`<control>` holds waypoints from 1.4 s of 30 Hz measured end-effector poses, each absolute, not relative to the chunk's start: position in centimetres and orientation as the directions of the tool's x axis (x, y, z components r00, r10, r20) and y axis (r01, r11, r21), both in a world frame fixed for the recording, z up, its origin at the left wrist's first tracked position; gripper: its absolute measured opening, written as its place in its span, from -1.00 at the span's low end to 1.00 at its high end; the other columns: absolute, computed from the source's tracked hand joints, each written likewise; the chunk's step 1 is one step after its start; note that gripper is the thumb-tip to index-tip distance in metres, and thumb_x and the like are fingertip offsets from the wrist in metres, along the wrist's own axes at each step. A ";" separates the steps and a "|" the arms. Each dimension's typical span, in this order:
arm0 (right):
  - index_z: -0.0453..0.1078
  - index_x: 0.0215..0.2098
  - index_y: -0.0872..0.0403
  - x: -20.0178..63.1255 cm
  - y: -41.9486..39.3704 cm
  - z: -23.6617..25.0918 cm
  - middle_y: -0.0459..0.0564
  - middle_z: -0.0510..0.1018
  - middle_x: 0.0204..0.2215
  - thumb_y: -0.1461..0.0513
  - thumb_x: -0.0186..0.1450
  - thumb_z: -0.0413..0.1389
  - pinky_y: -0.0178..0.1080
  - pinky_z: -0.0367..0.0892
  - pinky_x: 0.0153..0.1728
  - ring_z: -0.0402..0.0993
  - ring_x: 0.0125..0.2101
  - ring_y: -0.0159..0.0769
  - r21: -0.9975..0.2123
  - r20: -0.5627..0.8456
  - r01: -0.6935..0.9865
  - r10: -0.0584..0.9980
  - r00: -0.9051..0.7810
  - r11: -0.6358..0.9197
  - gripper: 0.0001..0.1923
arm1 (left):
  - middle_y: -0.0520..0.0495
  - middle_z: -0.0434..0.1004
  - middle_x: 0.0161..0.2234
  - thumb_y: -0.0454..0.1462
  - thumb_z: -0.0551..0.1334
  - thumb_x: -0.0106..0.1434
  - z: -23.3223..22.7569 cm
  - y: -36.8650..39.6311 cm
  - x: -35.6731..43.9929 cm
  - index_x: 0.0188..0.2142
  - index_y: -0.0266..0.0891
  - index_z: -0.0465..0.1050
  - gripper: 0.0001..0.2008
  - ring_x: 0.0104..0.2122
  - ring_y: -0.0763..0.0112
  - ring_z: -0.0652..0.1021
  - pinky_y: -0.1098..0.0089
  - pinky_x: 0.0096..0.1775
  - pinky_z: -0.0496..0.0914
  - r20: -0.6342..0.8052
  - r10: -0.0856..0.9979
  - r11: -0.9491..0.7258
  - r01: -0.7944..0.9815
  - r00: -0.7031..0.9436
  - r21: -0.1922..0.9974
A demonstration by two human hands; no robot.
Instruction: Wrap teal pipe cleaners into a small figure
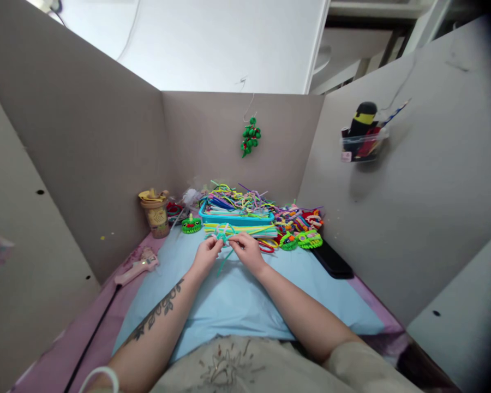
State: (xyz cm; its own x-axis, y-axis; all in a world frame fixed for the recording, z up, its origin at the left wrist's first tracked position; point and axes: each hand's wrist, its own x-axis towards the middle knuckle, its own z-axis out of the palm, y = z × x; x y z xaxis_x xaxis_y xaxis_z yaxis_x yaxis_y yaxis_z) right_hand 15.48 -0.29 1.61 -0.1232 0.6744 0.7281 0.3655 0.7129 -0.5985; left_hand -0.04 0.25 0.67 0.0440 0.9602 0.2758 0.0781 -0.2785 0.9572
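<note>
Together, both hands (229, 252) pinch fuzzy teal pipe cleaner (222, 236).

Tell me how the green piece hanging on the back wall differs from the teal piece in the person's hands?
The hanging green piece dangles from a hook on the wall, untouched; the teal piece is pinched between the left hand and right hand above the blue mat. The hanging one is dark green with red spots; the held one is pale teal, with a loose strand trailing down. Both look made of fuzzy craft wire.
</note>
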 end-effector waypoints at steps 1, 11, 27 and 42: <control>0.48 -0.36 0.04 15.4 -0.3 1.6 -0.02 0.49 -0.43 0.24 0.21 0.06 -0.30 0.29 -0.36 0.39 -0.38 -0.33 -0.600 0.727 0.362 0.675 -0.127 0.714 -0.86 | 0.09 0.25 -0.63 0.00 0.19 0.06 0.7 0.2 -0.1 -0.53 -0.28 0.34 -0.64 -0.61 0.54 0.26 0.49 -0.53 0.15 0.284 0.958 -0.287 0.096 0.041 0.953; 0.43 -0.47 0.07 15.2 -0.6 1.8 -0.05 0.44 -0.49 0.22 0.17 0.08 -0.30 0.23 -0.40 0.32 -0.44 -0.35 -0.653 0.666 0.389 0.737 -0.114 0.650 -0.88 | 0.10 0.17 -0.68 -0.07 0.23 0.02 1.4 -0.5 0.4 -0.66 -0.27 0.29 -0.66 -0.59 0.52 0.21 0.47 -0.52 0.08 0.361 0.930 -0.366 0.122 0.065 0.922; 0.43 -0.36 0.06 14.9 -0.6 1.7 -0.02 0.44 -0.36 0.26 0.14 0.11 -0.26 0.23 -0.25 0.32 -0.28 -0.28 -0.608 0.723 0.474 0.691 -0.001 0.637 -0.90 | 0.08 0.18 -0.65 -0.11 0.20 0.07 0.8 -0.4 0.4 -0.63 -0.28 0.32 -0.70 -0.57 0.51 0.21 0.47 -0.48 0.08 0.436 0.897 -0.441 0.178 0.065 0.880; 0.37 -0.61 0.08 15.5 1.0 1.4 -0.09 0.36 -0.50 0.29 0.05 0.14 -0.27 0.22 -0.31 0.31 -0.40 -0.33 -0.688 0.613 0.415 0.783 -0.104 0.595 -0.90 | 0.06 0.20 -0.65 -0.21 0.25 0.01 1.4 -0.9 0.4 -0.70 -0.25 0.30 -0.74 -0.56 0.48 0.22 0.47 -0.48 0.07 0.496 0.866 -0.498 0.219 0.066 0.839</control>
